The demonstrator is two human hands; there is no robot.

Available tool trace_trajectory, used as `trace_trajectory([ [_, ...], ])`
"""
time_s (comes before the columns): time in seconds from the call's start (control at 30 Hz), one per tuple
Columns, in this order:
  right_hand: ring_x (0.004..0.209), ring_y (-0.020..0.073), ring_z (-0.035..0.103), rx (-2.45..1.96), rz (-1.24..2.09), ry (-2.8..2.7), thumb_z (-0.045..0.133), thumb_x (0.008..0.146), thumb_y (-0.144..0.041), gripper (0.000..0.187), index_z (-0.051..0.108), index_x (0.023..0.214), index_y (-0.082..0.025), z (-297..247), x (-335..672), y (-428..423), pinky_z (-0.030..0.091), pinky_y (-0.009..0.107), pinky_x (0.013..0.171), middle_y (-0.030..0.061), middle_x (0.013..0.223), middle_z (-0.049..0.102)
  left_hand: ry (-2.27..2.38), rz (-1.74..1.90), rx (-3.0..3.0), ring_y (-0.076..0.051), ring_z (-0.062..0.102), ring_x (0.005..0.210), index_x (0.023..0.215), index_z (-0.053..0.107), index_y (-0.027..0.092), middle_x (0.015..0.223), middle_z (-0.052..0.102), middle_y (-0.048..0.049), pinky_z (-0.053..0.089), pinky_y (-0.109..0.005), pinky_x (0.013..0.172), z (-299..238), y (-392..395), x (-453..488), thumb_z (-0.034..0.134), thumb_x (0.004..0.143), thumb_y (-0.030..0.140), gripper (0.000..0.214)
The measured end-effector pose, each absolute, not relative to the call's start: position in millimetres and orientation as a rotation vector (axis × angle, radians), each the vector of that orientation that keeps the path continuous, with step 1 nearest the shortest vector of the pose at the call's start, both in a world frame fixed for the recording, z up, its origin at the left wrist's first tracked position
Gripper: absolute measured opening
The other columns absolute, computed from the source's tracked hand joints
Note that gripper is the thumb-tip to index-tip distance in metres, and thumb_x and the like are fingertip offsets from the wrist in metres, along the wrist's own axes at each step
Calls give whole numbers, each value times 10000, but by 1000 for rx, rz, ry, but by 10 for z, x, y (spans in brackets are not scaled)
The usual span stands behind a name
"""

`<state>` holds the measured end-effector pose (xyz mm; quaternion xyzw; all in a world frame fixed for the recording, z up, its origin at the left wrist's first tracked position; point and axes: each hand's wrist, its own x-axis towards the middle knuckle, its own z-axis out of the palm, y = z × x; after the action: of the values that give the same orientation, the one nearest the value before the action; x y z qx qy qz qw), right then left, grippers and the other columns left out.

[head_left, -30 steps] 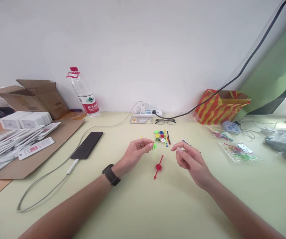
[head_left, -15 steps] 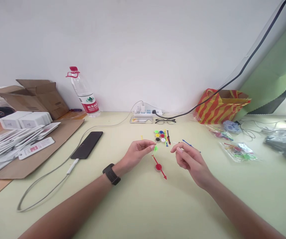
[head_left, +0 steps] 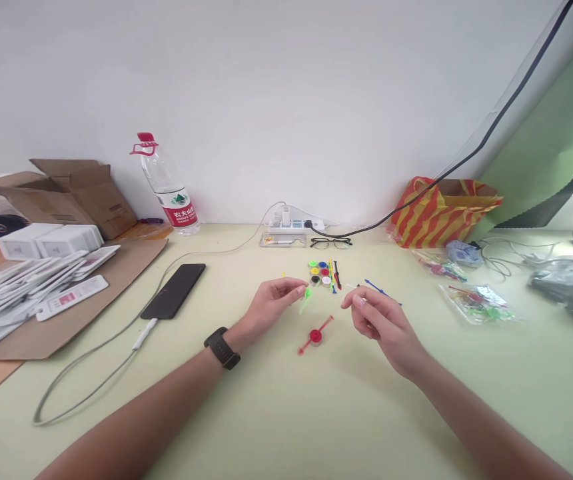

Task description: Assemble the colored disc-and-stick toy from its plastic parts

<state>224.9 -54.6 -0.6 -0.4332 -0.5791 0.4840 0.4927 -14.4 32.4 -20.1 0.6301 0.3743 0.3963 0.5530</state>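
Note:
My left hand (head_left: 271, 303) pinches a small light-green plastic piece (head_left: 307, 297) between thumb and forefinger; its lower part is blurred. A red arrow spinner (head_left: 316, 337) on a round base stands on the table between my hands, its arrow slightly smeared by motion and touched by neither hand. To the right, my right hand (head_left: 379, 323) hovers with its fingers curled together; whether something small sits in them I cannot make out. A thin blue arrow (head_left: 376, 287) lies behind that hand, partly covered by it. Several coloured round discs (head_left: 322, 273) lie grouped beyond, beside thin coloured arrows (head_left: 337, 275).
A phone (head_left: 174, 291) on a charging cable (head_left: 61, 373) lies left, near cardboard with white tags (head_left: 74, 298) and a water bottle (head_left: 179, 200). Glasses (head_left: 331, 243) and a power strip (head_left: 294, 225) are at the back. Plastic packets (head_left: 479, 303) and a striped bag (head_left: 436, 213) stand right.
The red arrow has turned on its base, now pointing down-left instead of down-right. My left hand has shifted slightly left with the green piece, which shows more below the fingers. My right hand stays nearly still.

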Motion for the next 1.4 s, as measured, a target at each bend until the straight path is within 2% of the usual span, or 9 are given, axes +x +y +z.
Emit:
trace_trajectory([
  [0.13,558,131,335,-1115,1122,-1515,515,1041,-533,351,637,933,-222,-30,2242,-542,287,303,558,-57,600,365,879,1008,1446,-147,525,776,1050,793,188,869,667,-37,433,-287,755,-216,344,-149,741,914,488,334],
  [0.23,574,141,364,-1201,987,-1708,526,1038,-502,304,635,964,-228,-92,2207,-544,306,302,557,-46,632,399,825,1016,1325,-135,538,769,1089,774,181,892,658,-38,451,-290,769,-213,345,-144,739,919,477,343],
  [0.4,792,198,587,-1175,622,-2162,567,1015,-345,227,665,1201,-260,-196,2126,-573,435,332,704,42,908,639,767,1011,1107,-146,629,824,1201,726,187,930,717,-56,499,-313,847,-193,331,-137,788,885,441,410],
  [0.47,848,211,613,-1134,579,-2284,555,1013,-303,208,676,1177,-264,-214,2101,-585,455,339,731,64,1003,663,756,1006,1085,-144,649,842,1185,729,181,999,746,-79,509,-319,886,-199,335,-141,792,886,435,397],
  [0.77,906,210,636,-1116,625,-2291,474,1027,-164,193,645,1069,-244,-220,2093,-582,488,344,783,52,1020,688,702,927,1027,-166,706,921,1156,742,155,1125,765,-118,526,-318,950,-196,349,-140,760,914,346,309],
  [1.0,892,218,624,-1093,662,-2259,571,980,-172,75,597,940,-230,-278,2057,-587,496,354,778,55,990,688,777,938,1160,-212,718,953,1159,727,157,1086,779,-128,519,-347,908,-157,289,-110,835,833,356,397],
  [1.13,912,226,625,-1022,754,-2171,554,1007,-212,102,641,1051,-242,-309,2036,-585,511,365,785,63,980,687,792,935,1284,-277,686,1149,1200,713,169,981,791,-115,495,-389,977,-223,289,-96,862,817,387,466],
  [1.27,972,228,634,-1037,833,-1881,557,1035,-321,191,675,1169,-253,-252,2068,-547,532,378,845,86,1084,677,780,899,1361,-261,710,1079,1136,745,156,1144,780,-145,503,-392,983,-239,285,-88,847,835,412,408],
  [1.4,929,204,625,-1128,957,-1552,565,1035,-449,280,685,1184,-245,-196,2126,-480,537,373,847,81,1125,669,720,856,1404,-278,723,1086,1146,737,150,1125,783,-155,525,-408,976,-187,230,-74,828,859,417,402],
])
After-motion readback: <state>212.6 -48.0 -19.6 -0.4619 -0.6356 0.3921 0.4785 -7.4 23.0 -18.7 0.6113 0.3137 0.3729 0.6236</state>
